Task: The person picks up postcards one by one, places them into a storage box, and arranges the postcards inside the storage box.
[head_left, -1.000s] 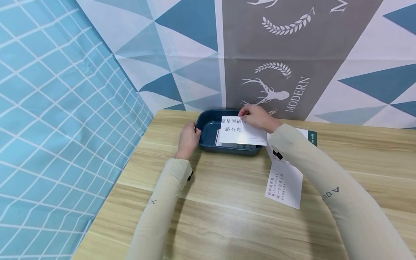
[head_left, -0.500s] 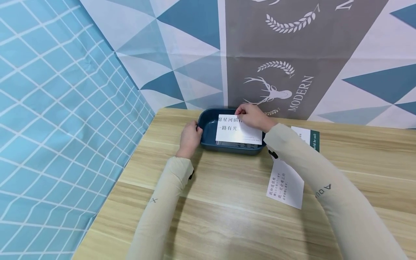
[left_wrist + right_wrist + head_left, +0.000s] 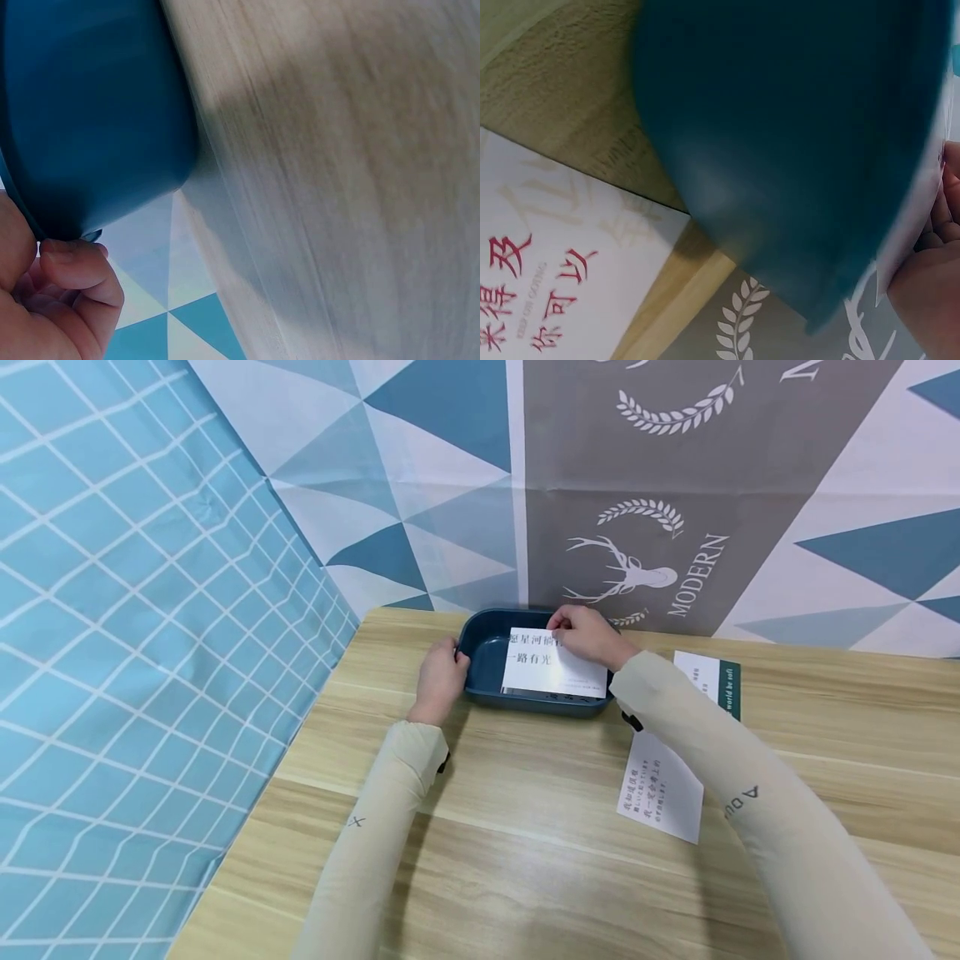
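I am pinching a white printed card [image 3: 551, 671] with the right hand [image 3: 592, 635] over the mouth of the blue tray [image 3: 486, 658], while the left hand [image 3: 438, 681] is gripping the rim at its left end. The tray is sitting on a wood-grain table [image 3: 517, 852] before a triangle-patterned wall covering [image 3: 457, 477], and a green-edged card [image 3: 727, 693] is lying to its right. I am holding both sleeved forearms [image 3: 757, 793] outstretched, the right one slanting inward.

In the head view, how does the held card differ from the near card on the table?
The held card is pinched by the right grip over the tray; the near card lies on the table. The held card's main print looks larger and runs nearly level; the near card's is smaller and runs steeply. Both are white with dark print.
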Motion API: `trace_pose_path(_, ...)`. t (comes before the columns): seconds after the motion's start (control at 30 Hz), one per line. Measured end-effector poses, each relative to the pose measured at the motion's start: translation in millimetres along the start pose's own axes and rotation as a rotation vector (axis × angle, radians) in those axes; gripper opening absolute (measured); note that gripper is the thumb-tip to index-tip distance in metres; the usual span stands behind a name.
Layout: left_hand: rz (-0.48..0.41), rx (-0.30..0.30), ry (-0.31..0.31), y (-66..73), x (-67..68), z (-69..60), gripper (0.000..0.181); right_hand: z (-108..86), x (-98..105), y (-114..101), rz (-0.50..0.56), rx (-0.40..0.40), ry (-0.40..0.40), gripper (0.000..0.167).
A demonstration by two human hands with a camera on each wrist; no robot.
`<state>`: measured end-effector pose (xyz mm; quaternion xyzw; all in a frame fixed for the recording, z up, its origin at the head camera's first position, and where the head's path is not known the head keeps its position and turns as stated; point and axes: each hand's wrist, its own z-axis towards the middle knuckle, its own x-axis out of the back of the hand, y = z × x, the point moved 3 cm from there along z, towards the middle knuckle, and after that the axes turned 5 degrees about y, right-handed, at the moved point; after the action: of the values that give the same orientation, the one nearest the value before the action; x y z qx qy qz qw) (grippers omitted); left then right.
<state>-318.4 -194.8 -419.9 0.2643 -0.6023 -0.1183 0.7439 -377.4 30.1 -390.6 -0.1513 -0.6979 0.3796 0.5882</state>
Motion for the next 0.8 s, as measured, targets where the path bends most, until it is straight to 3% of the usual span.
trace_pose_path(0.37,-0.001,0.011,-0.007,2.6,0.9,-1.9,0.021,1.8,-15.5,14.1,-0.041,0.034,-0.001,0.018)
trace_pose_path(0.8,-0.009,-0.025,0.023,3.2,2.6,-3.3,0.019,4.8,-32.4,20.5,-0.054,0.042,-0.068,0.020)
